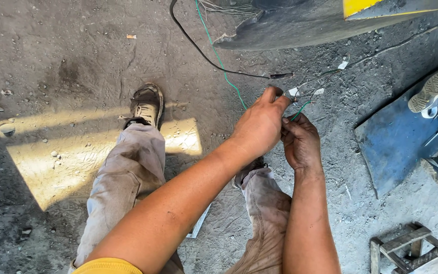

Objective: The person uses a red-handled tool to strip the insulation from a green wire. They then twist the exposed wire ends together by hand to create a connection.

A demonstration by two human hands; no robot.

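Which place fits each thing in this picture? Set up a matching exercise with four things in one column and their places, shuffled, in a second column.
Things
1. green wire
2. small wooden stool
3. blue metal sheet
4. patch of sunlight

Places
A. bottom right corner of the ground
B. held between both hands
C. on the ground at the left
D. on the ground at the right, under another person's shoes

Pairs: 1-B, 2-A, 3-D, 4-C

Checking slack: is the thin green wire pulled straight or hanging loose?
Loose. The thin green wire wavers down to the left hand and right hand.
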